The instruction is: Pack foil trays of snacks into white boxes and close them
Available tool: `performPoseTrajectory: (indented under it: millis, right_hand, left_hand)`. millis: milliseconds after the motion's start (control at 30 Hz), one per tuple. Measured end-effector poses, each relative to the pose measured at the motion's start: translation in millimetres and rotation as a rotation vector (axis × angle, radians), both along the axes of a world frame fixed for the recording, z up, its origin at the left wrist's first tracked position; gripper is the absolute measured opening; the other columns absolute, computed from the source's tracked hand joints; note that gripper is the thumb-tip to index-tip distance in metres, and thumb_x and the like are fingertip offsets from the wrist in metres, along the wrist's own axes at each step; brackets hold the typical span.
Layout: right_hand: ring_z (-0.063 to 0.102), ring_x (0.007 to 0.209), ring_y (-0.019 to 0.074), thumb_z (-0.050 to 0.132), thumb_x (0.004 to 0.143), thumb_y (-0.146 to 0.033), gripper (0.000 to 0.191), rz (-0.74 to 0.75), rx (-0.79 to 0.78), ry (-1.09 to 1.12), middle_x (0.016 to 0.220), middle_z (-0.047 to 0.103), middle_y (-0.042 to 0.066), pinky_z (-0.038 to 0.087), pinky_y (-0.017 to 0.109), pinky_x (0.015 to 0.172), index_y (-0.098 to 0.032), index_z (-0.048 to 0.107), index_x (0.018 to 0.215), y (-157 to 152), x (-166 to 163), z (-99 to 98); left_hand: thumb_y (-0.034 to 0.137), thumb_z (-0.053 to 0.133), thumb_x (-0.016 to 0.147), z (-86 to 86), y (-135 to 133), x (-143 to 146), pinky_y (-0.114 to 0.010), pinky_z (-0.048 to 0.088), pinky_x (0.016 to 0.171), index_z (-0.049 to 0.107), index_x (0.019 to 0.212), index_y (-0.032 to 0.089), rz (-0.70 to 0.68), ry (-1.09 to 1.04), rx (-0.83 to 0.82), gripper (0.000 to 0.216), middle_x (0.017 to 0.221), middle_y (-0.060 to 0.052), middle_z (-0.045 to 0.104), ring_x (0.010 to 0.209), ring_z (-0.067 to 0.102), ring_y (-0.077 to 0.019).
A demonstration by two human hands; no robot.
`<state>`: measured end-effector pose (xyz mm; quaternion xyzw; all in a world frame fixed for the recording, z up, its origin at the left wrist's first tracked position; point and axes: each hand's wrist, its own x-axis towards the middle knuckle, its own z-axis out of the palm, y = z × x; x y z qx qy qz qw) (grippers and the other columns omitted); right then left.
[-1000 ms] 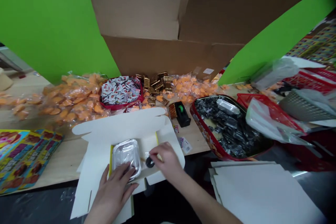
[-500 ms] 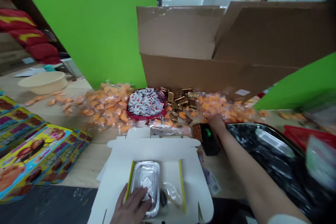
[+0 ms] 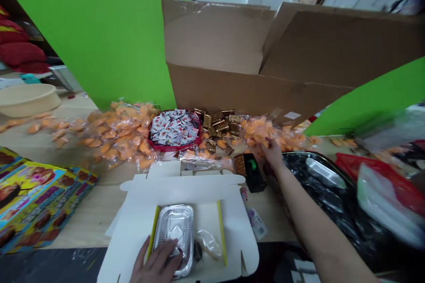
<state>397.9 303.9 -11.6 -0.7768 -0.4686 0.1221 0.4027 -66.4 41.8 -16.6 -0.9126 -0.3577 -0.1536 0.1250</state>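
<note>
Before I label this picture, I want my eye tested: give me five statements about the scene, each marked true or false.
1. The left hand rests on the silver rectangular foil tray. True.
2. The clear plastic bag lies inside that tray. False: the bag lies beside it, in the open white cardboard box.
3. The black plastic tape dispenser has a green core. True.
4. The right hand is at the dispenser. False: the right hand is at the orange pieces in clear wrappers.
5. The round red bowl holds white printed sachets. True.
</note>
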Motion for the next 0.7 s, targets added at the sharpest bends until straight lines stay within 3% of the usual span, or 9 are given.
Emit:
performPoseTrajectory:
  millis: [167, 300, 500, 600, 700]
  right_hand:
    - [0.062, 0.072, 0.0192, 0.057, 0.069, -0.037, 0.051, 0.008, 0.12, 0.221, 0.086, 0.067, 0.008, 0.052, 0.032, 0.066, -0.009, 0.06, 0.112, -38.5, 20.6, 45.3]
    - [0.06, 0.064, 0.0163, 0.06, 0.067, -0.033, 0.042, 0.041, 0.169, 0.334, 0.077, 0.066, 0.004, 0.05, 0.027, 0.056, -0.013, 0.064, 0.104, -60.1, 34.0, 96.0]
    - [0.062, 0.075, 0.0155, 0.072, 0.069, -0.038, 0.041, 0.226, 0.318, 0.351, 0.093, 0.069, 0.004, 0.052, 0.027, 0.066, -0.021, 0.067, 0.106, -127.0, 14.2, 173.5]
    - [0.064, 0.082, 0.016, 0.072, 0.073, -0.043, 0.041, 0.35, 0.245, 0.421, 0.101, 0.069, 0.004, 0.052, 0.026, 0.07, -0.024, 0.066, 0.11, -171.9, -9.6, 185.2]
    - [0.066, 0.082, 0.0172, 0.07, 0.076, -0.043, 0.039, 0.571, 0.017, 0.409, 0.103, 0.069, 0.006, 0.053, 0.025, 0.065, -0.024, 0.067, 0.109, -212.9, -36.0, 182.1]
  left_hand:
    - [0.059, 0.056, 0.083, 13.5, -6.2, 4.8, -0.04, 0.008, 0.119, 0.064, 0.115, 0.033, 0.05, -0.03, 0.008, 0.042, 0.124, -0.001, 0.066, 0.113, 0.061, -0.0208]
    - [0.051, 0.059, 0.084, 22.9, -6.4, 16.7, -0.042, 0.02, 0.117, 0.058, 0.124, 0.034, 0.07, -0.05, -0.053, 0.044, 0.131, 0.0, 0.062, 0.121, 0.056, -0.0217]
    - [0.034, 0.057, 0.088, 36.5, -10.3, 54.9, -0.045, 0.037, 0.111, 0.05, 0.132, 0.037, 0.016, -0.16, -0.256, 0.045, 0.132, 0.002, 0.06, 0.123, 0.055, -0.0216]
    - [0.03, 0.054, 0.09, 56.3, -12.4, 78.3, -0.041, 0.045, 0.105, 0.039, 0.14, 0.034, 0.021, -0.297, -0.453, 0.053, 0.14, -0.003, 0.053, 0.128, 0.05, -0.0217]
    - [0.044, 0.065, 0.081, 88.4, -2.7, 109.8, -0.045, 0.043, 0.105, 0.019, 0.149, 0.026, 0.056, -0.544, -0.572, 0.084, 0.152, -0.014, 0.034, 0.138, 0.037, -0.0286]
